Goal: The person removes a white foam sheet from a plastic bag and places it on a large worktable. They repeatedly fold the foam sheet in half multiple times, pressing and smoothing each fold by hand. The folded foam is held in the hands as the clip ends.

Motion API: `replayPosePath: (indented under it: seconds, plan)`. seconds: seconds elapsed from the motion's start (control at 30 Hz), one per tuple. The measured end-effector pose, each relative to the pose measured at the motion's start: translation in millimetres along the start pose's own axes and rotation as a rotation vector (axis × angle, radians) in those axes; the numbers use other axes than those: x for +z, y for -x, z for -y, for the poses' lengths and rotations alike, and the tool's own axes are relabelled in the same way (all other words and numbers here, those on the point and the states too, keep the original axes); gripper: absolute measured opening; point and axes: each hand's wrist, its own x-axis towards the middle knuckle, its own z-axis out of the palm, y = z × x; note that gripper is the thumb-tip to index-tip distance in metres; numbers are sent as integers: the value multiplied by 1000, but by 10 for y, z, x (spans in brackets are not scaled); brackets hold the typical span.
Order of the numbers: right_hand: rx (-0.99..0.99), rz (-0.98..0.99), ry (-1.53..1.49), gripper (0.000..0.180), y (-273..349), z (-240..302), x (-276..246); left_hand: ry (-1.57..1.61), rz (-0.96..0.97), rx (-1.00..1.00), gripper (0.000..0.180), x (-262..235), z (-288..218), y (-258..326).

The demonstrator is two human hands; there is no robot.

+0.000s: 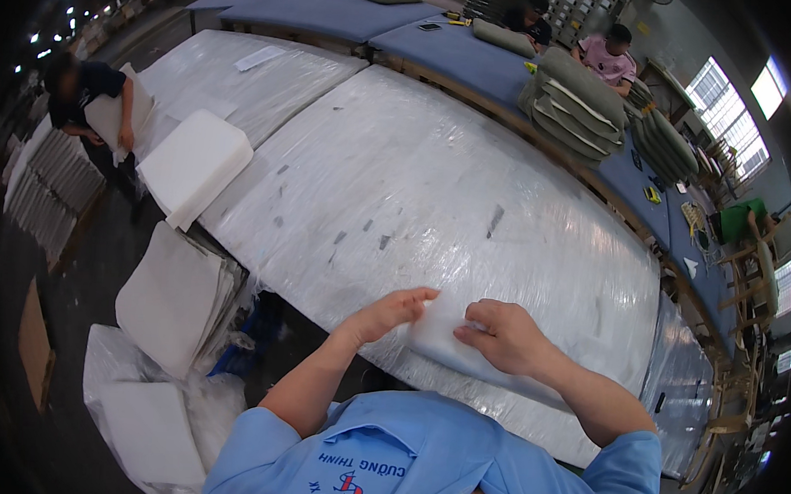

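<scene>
Workshop floor, long worktable [435, 186] wrapped in clear plastic film. White foam pad in thin plastic sleeve [462, 351] lying flat at near table edge, long axis running from upper left to lower right, nearer end toward lower right. Left hand [390, 312] fingers extended together, tips pressing pad's upper left corner. Right hand [501, 335] curled, fingertips pinching sleeve film on pad's top. Thick white foam block [194, 164] overhanging far left table edge. White cushion stacks [170, 297] on floor at left. Grey-green cushion pile [574, 104] on blue-covered bench [337, 10] beyond.
</scene>
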Motion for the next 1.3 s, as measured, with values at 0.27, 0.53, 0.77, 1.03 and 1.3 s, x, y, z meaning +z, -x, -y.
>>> replayPosePath:
  seconds: [0.27,0.53,0.77,1.03,1.3]
  plan:
    - [308,112,-162,34,-67,40,-30,120,-169,-22,21,303,142,-88]
    - [281,277,66,67,-243,87,-222,90,-285,43,22,542,106,-169]
    - [414,375,94,75,-526,-43,-43,132,-437,18,27,576,124,-227]
    - [576,470,-258,54,-517,-163,-96,-388,-874,143,36,842,57,316]
    - [437,671,-34,69,-709,63,-146,-595,-628,-12,85,1154,-72,391]
